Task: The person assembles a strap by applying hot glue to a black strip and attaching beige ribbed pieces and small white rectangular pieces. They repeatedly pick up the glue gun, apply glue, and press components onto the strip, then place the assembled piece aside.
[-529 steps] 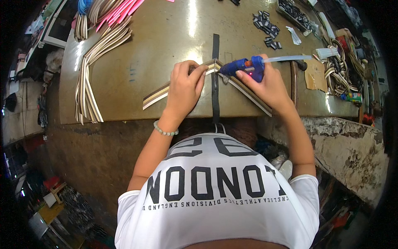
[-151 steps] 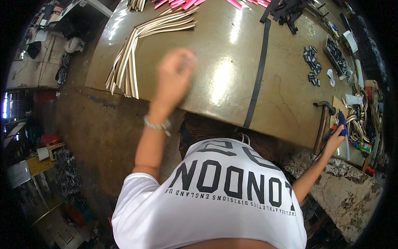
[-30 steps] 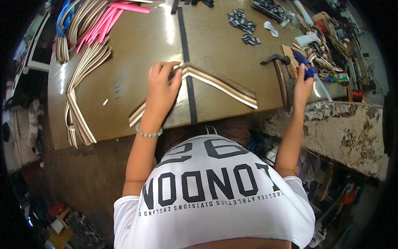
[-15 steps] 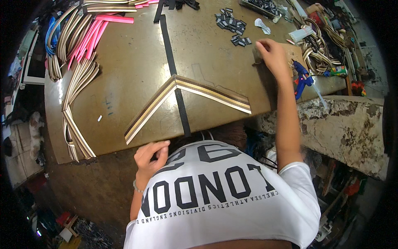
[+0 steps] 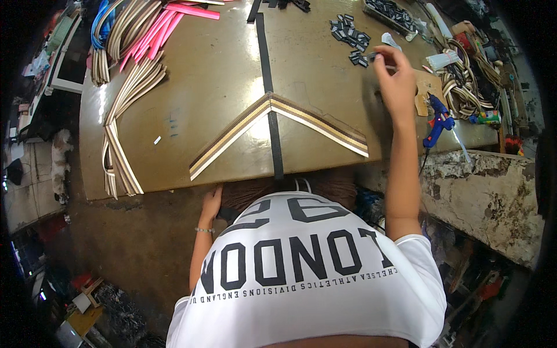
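Note:
My right hand (image 5: 396,81) is at the right side of the table, closed in a pinch on a small black label (image 5: 373,56). Just left of it lie more loose black labels (image 5: 350,35) in a small heap. A striped brown, tan and white strap (image 5: 232,133), bent to a peak, rests across a long black strap (image 5: 266,58) in front of me. Down by the table's front edge is my left hand (image 5: 212,204), next to my lap; its fingers are mostly hidden.
A blue glue gun (image 5: 439,122) stands by a piece of cardboard (image 5: 427,90) at the right. Bundled striped straps (image 5: 130,95) and pink strips (image 5: 165,32) lie left. A clear tray (image 5: 394,20) of black labels sits at the back, near coiled straps (image 5: 461,95).
My right hand has pinched a black label beside the heap. My left hand has dropped lower, to the table's front edge. The whole view has shifted slightly.

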The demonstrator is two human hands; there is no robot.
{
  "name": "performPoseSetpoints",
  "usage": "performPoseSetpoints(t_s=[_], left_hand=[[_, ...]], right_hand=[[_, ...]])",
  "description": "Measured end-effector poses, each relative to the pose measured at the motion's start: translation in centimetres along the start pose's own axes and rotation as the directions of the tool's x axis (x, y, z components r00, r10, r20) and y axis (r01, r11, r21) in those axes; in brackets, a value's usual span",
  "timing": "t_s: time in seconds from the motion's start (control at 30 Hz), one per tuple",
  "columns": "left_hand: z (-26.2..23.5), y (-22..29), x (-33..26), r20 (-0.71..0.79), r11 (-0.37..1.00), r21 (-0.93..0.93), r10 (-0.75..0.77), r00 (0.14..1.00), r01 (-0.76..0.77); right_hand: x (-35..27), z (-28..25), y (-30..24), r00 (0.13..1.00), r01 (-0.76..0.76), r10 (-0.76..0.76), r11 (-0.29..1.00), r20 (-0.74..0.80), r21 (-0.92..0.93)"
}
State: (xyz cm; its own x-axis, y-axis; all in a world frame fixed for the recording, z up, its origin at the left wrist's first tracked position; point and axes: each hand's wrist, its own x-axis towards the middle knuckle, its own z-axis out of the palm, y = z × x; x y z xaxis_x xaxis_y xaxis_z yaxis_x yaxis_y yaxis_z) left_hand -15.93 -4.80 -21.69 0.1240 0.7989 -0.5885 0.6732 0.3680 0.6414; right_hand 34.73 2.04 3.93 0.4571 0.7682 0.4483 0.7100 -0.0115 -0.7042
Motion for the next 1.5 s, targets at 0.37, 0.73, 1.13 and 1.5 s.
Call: performPoseSetpoints(t_s=[0.37,0.73,1.13,1.5], left_hand=[[-7.8,25.1,-11.3,0.121,0.876,-0.211,0.463,0.878,-0.433],[-4.1,30.7,-6.5,0.065,0.782,-0.533,0.419,0.906,-0.323],[-2.7,31.3,-3.8,-0.170,0.868,-0.201,0.425,0.889,-0.454],[-0.9,30.6,-2.1,-0.294,0.798,0.047,0.586,0.755,-0.601]], right_hand=[[-10.2,5.6,-10.7,0.769,-0.535,0.088,0.632,0.634,0.561],[-11.1,7.4,-9.4,0.746,-0.634,0.136,0.445,0.652,0.632],[-11.5,7.4,-6.7,0.919,-0.101,0.039,0.985,0.393,0.139],[-12.0,6.3,-6.9,0.917,0.003,-0.095,0.973,0.388,0.232]])
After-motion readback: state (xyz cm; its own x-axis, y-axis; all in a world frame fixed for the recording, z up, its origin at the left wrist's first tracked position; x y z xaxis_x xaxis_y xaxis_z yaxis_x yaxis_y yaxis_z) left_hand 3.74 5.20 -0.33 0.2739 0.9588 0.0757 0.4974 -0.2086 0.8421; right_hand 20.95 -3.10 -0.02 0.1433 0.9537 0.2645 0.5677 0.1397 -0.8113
